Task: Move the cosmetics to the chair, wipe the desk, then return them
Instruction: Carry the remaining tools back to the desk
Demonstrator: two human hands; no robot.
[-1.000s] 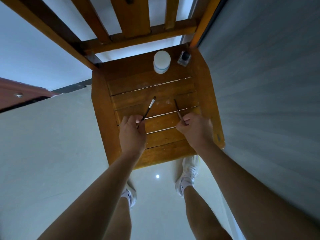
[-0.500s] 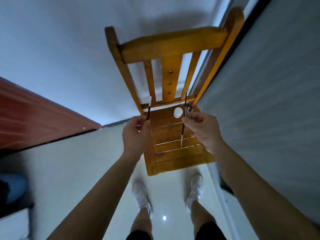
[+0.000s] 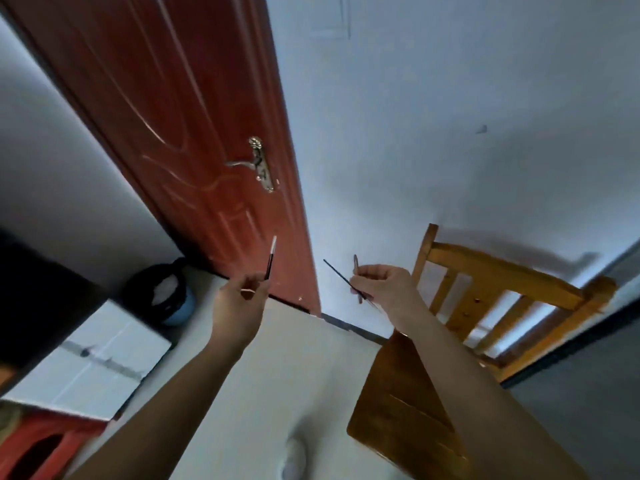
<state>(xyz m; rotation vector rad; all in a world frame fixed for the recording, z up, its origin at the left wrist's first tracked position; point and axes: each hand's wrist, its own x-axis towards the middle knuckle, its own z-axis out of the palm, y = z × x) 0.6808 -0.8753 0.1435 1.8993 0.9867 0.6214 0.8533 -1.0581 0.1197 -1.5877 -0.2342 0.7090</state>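
Currently, the fingers of my left hand point(image 3: 239, 299) are curled and pinch the lower end of a brush point(image 3: 270, 259). Its long axis stands nearly upright, dark handle at the fingers and pale tip pointing up and away, in front of the door point(image 3: 190, 133). The fingers of my right hand point(image 3: 384, 287) are also closed, clamped on a thin stick point(image 3: 337, 273). The long axis of this dark item slants up and to the left, toward the left hand, with the two tips near each other but apart. A short brownish stub shows just beside the right fingers, and blur prevents me from telling whether it is a separate item. Both cosmetics are therefore carried in the air, resting on no surface. The chair point(image 3: 502, 271) lies to the right, with its seat under the right forearm and its backrest beyond the right hand, so the right hand is the nearer one to it. I judge that the desk is not identifiable: a dark mass at the left edge may be it, but I cannot tell. The door handle point(image 3: 258, 164) sits above both hands. No brand, label or writing can be read.
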